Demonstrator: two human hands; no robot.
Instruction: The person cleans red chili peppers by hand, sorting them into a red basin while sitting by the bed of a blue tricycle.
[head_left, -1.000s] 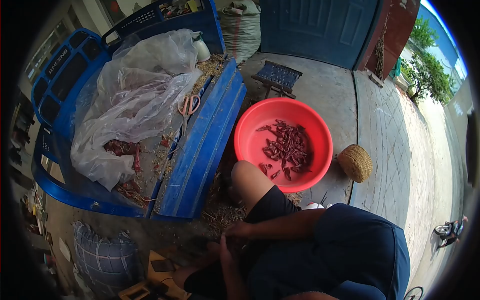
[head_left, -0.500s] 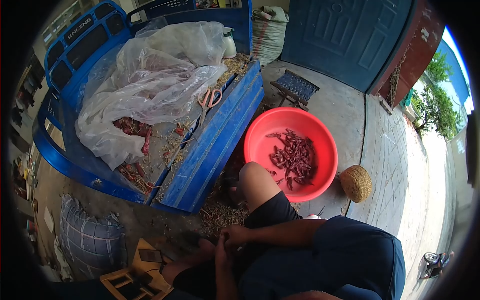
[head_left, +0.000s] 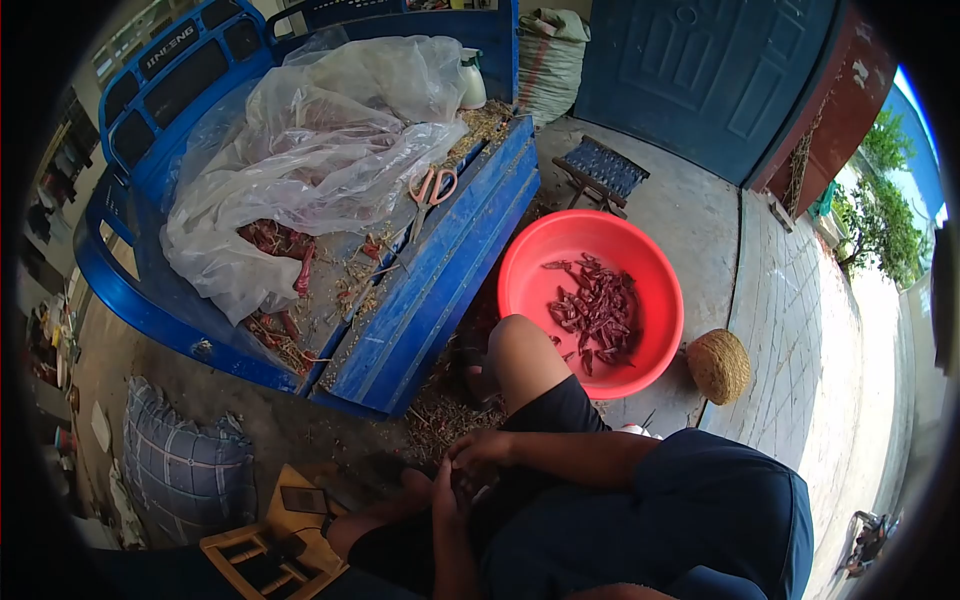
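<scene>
Head view, one frame. Both hands are low between my subject's legs. The right hand [head_left: 482, 450] comes in from the right on a bare forearm, and the left hand [head_left: 442, 492] rises from below. Their fingertips are pressed together over one spot. Whether they pinch anything I cannot tell, since whatever lies between them is too small and shaded.

Step, as I judge it: fine work on a single piece close to the body, above the stem litter [head_left: 440, 412] on the concrete floor.

The dried chillies [head_left: 592, 312] lie in a loose, thin heap in the red basin [head_left: 520, 262], just past the raised knee [head_left: 520, 345]. They are dark red, wrinkled and curled. More chillies [head_left: 282, 240] show under the edge of the plastic sheet [head_left: 320, 150] on the blue cart bed [head_left: 440, 270].

My judgement of the next move: any reach to the basin has to go forward and around the knee. A reach to the cart bed goes up and to the left.

Materials:
- The basin is smooth, glossy and round.
- The sheet is thin, clear and crumpled.
- The cart bed is ribbed painted metal strewn with chaff.
- The orange-handled scissors [head_left: 430, 188] lie on the bed beside the sheet.
- A coarse woven ball [head_left: 718, 365] sits near the basin, apart from it.
- A wooden stool [head_left: 268, 545] stands at lower left.
</scene>
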